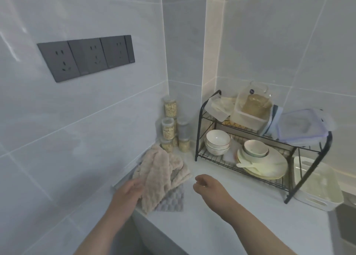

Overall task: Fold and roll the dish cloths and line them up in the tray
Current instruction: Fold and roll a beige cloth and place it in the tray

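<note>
Left grip: set against the near-left edge of the beige dish cloth. The fingers run in under the folds and are hidden. Whether they are closed on the cloth cannot be told.

Right grip: held above the desk, just right of the cloths and apart from them. Fingers loosely curled, nothing in them.

Beige dish cloth: crumpled and unfolded, heaped against the left wall, overlapping a grey dish cloth. The grey one lies flat on the desk, its near-right corner showing.

Tray: white plastic, slotted wall, standing on the desk at the right, just beyond the near-right leg of the rack. It is well apart from both cloths. No cloth is visible in it.

Dish rack: black wire, two shelves, far right of the cloths. Lower shelf carries stacked white bowls on the left. On its right is a pile of plates, with a small bowl and a spoon on top. Upper shelf carries a clear container and a lidded box.

Jars: clear, stacked in the far corner just behind the cloths.

Sockets: a grey row on the left wall.
</note>
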Motion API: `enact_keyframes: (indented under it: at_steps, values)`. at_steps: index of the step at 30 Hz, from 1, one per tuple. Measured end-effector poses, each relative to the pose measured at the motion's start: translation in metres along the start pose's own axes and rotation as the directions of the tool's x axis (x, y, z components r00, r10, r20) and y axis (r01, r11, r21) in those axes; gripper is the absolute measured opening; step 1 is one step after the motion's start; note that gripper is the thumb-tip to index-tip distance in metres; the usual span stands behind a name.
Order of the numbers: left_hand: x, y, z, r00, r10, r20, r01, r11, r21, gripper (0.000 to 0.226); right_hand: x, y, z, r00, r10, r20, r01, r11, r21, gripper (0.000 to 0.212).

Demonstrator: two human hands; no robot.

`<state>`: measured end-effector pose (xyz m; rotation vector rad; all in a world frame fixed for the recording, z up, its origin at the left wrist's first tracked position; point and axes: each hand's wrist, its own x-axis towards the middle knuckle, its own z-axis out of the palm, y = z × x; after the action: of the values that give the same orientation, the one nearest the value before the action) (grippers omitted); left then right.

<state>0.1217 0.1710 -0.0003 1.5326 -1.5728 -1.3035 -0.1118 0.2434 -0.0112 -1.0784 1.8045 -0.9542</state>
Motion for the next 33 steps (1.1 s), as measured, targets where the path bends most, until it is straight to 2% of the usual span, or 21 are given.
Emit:
enact_keyframes:
  at_steps: [4, 7, 9, 11, 13, 15, 17, 20, 22, 24, 25, 26, 28, 30, 33]
  values:
    - [0.085, -0.001, -0.006, 0.996, -0.042, 0.078, 0.038, 0.998, 0.049, 0.019, 0.079, -0.013, 0.047, 0.992, 0.116, 0.052, -0.118, 0.992, 0.051, 0.009]
    - [0.140, -0.007, -0.012, 0.980, -0.100, 0.171, 0.065, 0.978, 0.199, 0.041, 0.133, -0.021, 0.083, 0.972, 0.229, 0.051, -0.232, 0.971, 0.055, 0.007]
    - [0.172, -0.021, -0.013, 0.956, -0.143, 0.256, 0.075, 0.964, 0.257, 0.051, 0.164, -0.020, 0.104, 0.956, 0.293, 0.013, -0.294, 0.955, 0.030, 0.014]
    - [0.191, -0.029, -0.008, 0.945, -0.141, 0.294, 0.046, 0.951, 0.307, 0.036, 0.183, -0.019, 0.118, 0.937, 0.349, -0.022, -0.348, 0.937, 0.025, 0.016]
    - [0.210, -0.036, -0.004, 0.944, -0.129, 0.305, 0.021, 0.943, 0.333, 0.032, 0.196, -0.019, 0.125, 0.932, 0.359, -0.047, -0.361, 0.931, -0.050, 0.008]
    - [0.222, -0.040, 0.001, 0.932, -0.134, 0.337, 0.010, 0.938, 0.345, 0.038, 0.202, -0.021, 0.127, 0.943, 0.326, -0.069, -0.332, 0.934, -0.131, 0.025]
    - [0.231, -0.041, 0.002, 0.930, -0.119, 0.347, -0.002, 0.944, 0.331, 0.046, 0.203, -0.025, 0.125, 0.957, 0.278, -0.078, -0.286, 0.950, -0.126, 0.036]
    - [0.245, -0.033, 0.001, 0.941, 0.023, 0.339, -0.131, 0.944, 0.302, 0.047, 0.199, -0.039, 0.117, 0.985, 0.170, -0.045, -0.175, 0.971, -0.166, 0.033]
    - [0.259, -0.025, -0.003, 0.925, 0.175, 0.337, -0.289, 0.899, 0.328, 0.059, 0.194, -0.051, 0.108, 0.999, 0.053, 0.004, -0.051, 0.970, -0.237, 0.036]
    - [0.274, -0.015, -0.007, 0.809, 0.346, 0.475, -0.548, 0.737, 0.397, 0.074, 0.188, -0.061, 0.098, 0.995, -0.075, 0.061, 0.092, 0.932, -0.352, 0.042]
    - [0.279, -0.006, -0.008, 0.734, 0.364, 0.574, -0.640, 0.654, 0.403, 0.077, 0.184, -0.066, 0.093, 0.988, -0.123, 0.094, 0.151, 0.900, -0.410, 0.043]
    - [0.282, 0.002, -0.007, 0.669, 0.354, 0.654, -0.695, 0.611, 0.379, 0.073, 0.180, -0.070, 0.089, 0.980, -0.154, 0.122, 0.193, 0.868, -0.458, 0.042]
    - [0.281, 0.017, -0.001, 0.604, 0.329, 0.726, -0.727, 0.601, 0.333, 0.043, 0.169, -0.077, 0.078, 0.972, -0.189, 0.139, 0.234, 0.831, -0.505, 0.039]
    - [0.275, 0.033, 0.004, 0.627, 0.255, 0.737, -0.667, 0.665, 0.337, 0.011, 0.157, -0.082, 0.066, 0.971, -0.207, 0.123, 0.241, 0.816, -0.526, 0.038]
    - [0.263, 0.046, 0.011, 0.663, 0.209, 0.719, -0.578, 0.753, 0.314, 0.014, 0.138, -0.082, 0.049, 0.973, -0.223, 0.067, 0.221, 0.792, -0.570, 0.040]
